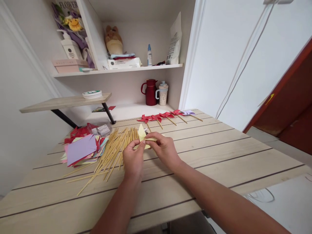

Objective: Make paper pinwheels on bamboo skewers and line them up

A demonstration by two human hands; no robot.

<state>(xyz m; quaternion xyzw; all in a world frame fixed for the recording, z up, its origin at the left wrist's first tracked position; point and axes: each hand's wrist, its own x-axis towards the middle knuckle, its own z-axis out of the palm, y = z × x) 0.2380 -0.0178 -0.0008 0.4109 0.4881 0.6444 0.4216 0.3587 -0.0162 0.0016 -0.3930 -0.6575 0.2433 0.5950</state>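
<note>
A pale yellow paper pinwheel (141, 132), partly folded, is held up over the table between both hands. My left hand (133, 157) pinches it near its middle, thumb and fingers closed on the paper. From the other side my right hand (163, 148) grips another of its flaps, the fingertips almost meeting those of the left. The fingers hide much of the paper's centre. Just left of my left hand lies a heap of thin wooden sticks (110, 152). Beyond the hands, several red paper pinwheels (166, 115) on sticks and a lilac pinwheel (188, 112) lie in a row.
A stack of coloured paper squares (81, 149) sits on the left, beside a clear plastic packet (102, 130). Behind it stands a small raised wooden shelf (65, 102). A dark red jug (151, 92) and a speckled cup (162, 94) stand at the back.
</note>
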